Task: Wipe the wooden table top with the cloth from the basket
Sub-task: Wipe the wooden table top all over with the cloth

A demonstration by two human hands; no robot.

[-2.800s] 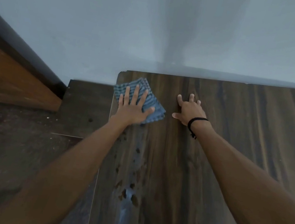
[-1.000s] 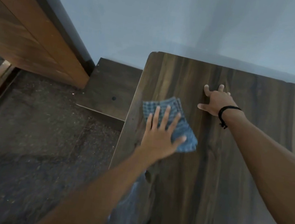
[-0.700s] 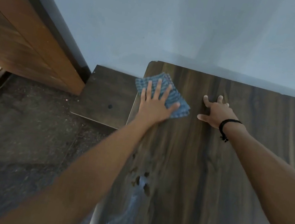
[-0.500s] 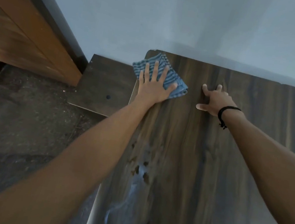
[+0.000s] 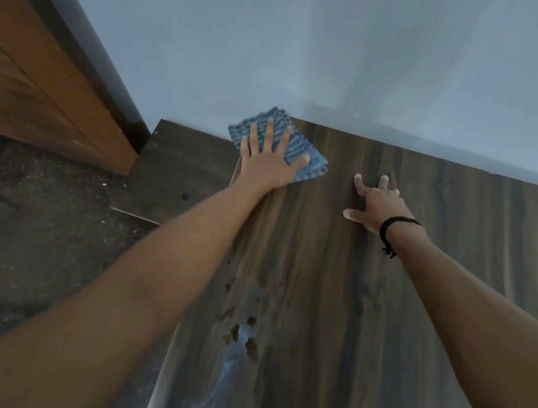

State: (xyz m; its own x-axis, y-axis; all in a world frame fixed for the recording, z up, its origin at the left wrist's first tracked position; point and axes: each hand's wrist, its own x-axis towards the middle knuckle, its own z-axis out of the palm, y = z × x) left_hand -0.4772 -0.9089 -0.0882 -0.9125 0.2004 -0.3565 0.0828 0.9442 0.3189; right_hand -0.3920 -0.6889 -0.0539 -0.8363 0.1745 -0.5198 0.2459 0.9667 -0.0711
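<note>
Head camera, looking down my two outstretched forearms: at lower centre of the frame, dark blotches (image 5: 244, 333) and a pale bluish smear (image 5: 217, 387) mark the wooden table top (image 5: 382, 323), near its left edge. Further up, my right hand (image 5: 376, 205), a black wristband (image 5: 394, 226) on it, braces on bare wood with fingers spread, gripping nothing. Left of it, my left hand (image 5: 267, 158) lies flat, fingers straight and fanned, pressing the folded blue checked cloth (image 5: 298, 147) onto the table's far left corner, where the cloth overhangs the edge and meets the pale wall (image 5: 350, 59). No basket is in sight. To finish this pass well, I judge the palm should stay flat with even pressure, drawing the cloth down along the grain toward the blotches in overlapping strokes, without letting it slide off the corner.
</note>
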